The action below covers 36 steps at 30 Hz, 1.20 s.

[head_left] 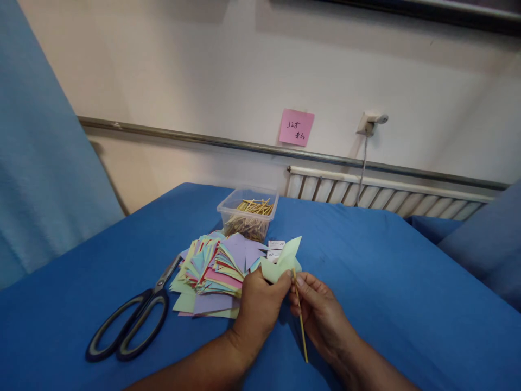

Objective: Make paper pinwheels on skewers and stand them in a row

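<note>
Your left hand (258, 304) is pinching the green paper (283, 259) just right of the pile (215, 269). Your right hand (321, 312) grips the stick (301, 326) upright against it, probably to keep the folds steady. Scissors (130, 323) lie left of the pile.

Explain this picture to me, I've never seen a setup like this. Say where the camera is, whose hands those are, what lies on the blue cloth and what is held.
There is no machine here: a person wears one camera on the head, looking forward and down, so both hands are that person's own. The left hand pinches a folded pale green paper piece; the right hand holds a thin wooden stick against it. On the blue cloth lie a pile of coloured paper pieces, black-handled scissors to its left, and behind it a clear plastic box of more sticks. A pink sticky note hangs on the wall.
</note>
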### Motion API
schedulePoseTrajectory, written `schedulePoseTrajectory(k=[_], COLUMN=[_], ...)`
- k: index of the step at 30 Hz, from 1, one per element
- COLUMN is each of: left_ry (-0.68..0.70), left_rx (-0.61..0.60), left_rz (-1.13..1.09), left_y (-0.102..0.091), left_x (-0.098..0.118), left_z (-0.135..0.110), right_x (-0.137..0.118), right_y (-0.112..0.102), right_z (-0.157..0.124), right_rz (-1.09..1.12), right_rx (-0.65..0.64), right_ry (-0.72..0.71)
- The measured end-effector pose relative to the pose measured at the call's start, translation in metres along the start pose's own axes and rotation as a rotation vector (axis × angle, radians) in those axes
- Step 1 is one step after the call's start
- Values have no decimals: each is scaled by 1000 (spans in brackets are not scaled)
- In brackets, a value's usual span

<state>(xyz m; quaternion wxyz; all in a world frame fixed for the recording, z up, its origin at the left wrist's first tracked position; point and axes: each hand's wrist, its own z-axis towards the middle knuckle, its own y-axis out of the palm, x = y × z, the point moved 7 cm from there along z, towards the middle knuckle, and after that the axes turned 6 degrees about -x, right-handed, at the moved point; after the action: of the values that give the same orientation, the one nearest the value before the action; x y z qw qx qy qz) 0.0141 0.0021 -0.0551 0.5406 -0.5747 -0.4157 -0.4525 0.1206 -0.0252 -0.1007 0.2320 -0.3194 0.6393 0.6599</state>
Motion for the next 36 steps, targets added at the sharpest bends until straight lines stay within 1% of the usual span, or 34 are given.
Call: schedulePoseTrajectory(k=[9, 15, 19, 31, 36], left_ry=[-9, 6, 10, 24, 25], left_rx=[-4, 2, 19, 20, 6], left_rz=[-5, 38, 14, 25, -17], left_y=[0, -1, -2, 0, 0], left_x=[2, 0, 1, 2, 5], left_z=[-2, 0, 0, -1, -2], right_x=[2, 1, 0, 1, 0], right_y=[-2, -2, -2, -3, -1], right_z=[0, 0, 0, 1, 1], right_rz=[2, -13, -36, -48, -46], right_rx=[6, 14, 22, 41, 54], right_ry=[12, 1, -4, -9, 0])
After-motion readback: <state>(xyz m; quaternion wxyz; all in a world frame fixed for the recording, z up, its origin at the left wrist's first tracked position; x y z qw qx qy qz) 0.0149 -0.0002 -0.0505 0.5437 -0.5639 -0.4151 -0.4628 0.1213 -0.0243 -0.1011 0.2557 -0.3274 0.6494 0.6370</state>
